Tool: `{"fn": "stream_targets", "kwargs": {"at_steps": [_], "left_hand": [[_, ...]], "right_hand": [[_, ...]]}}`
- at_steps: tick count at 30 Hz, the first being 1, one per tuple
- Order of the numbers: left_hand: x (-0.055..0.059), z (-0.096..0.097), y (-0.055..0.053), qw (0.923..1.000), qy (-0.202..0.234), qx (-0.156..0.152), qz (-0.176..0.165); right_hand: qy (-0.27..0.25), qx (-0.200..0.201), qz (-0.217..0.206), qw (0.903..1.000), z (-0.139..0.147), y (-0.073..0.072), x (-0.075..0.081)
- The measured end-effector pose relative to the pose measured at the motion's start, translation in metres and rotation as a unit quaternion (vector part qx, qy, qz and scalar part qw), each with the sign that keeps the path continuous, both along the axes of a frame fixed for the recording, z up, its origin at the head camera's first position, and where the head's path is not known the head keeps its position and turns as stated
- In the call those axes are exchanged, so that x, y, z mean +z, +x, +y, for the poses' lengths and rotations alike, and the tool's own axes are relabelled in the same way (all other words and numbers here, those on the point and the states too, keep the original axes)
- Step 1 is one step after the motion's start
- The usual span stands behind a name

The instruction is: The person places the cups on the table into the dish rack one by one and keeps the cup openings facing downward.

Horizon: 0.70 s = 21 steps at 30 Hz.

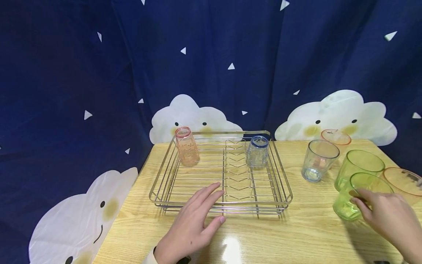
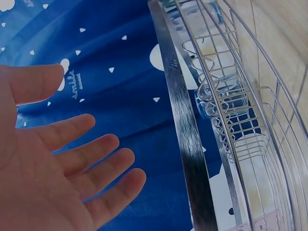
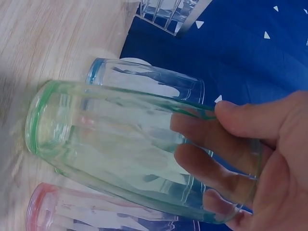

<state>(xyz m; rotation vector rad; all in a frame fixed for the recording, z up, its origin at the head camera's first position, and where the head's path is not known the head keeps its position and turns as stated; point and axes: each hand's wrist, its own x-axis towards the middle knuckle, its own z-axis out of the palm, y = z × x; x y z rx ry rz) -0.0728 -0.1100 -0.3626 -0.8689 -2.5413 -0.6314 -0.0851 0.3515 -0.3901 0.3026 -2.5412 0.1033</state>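
Observation:
My right hand [image 1: 389, 212] pinches the nearer green glass [image 1: 346, 205] at its rim; the glass is upright and slightly tilted. In the right wrist view several fingers show through the green wall, with the thumb at the rim. My left hand [image 1: 194, 220] is held with spread fingers at the front rail of a metal dish rack [image 1: 283, 196], holding nothing. Upside down in the rack stand a pink glass [image 1: 188, 150] at the back left and a blue-rimmed glass [image 1: 257, 156] at the back right.
Right of the rack, close behind the held glass, stand a clear bluish glass [image 1: 313, 165], another green glass [image 1: 357, 163] and two pink-rimmed glasses, one at the back [image 1: 336, 137] and one at the right edge [image 1: 403, 187]. A dark blue curtain [image 1: 211, 84] hangs behind the wooden table [image 1: 306, 227].

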Motion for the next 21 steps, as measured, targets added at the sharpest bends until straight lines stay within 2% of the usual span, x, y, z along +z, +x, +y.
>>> {"fn": "stream_targets", "kwargs": {"at_steps": [4,9,16,21], "left_hand": [[0.000,0.001,-0.001,1.0000,-0.001,-0.003,0.007],[0.000,0.001,-0.001,0.9999,0.000,-0.006,0.009],[0.000,0.003,-0.001,0.9999,0.001,-0.007,0.008],[0.000,0.004,0.000,1.0000,0.002,-0.005,0.005]], "right_hand": [[-0.009,-0.011,-0.011,0.9998,-0.001,0.004,0.000],[-0.011,-0.002,0.015,0.9998,-0.002,0.004,0.002],[-0.026,-0.010,0.011,0.9996,-0.009,0.009,0.007],[-0.037,0.011,0.048,0.9981,-0.010,0.011,0.011]]}}
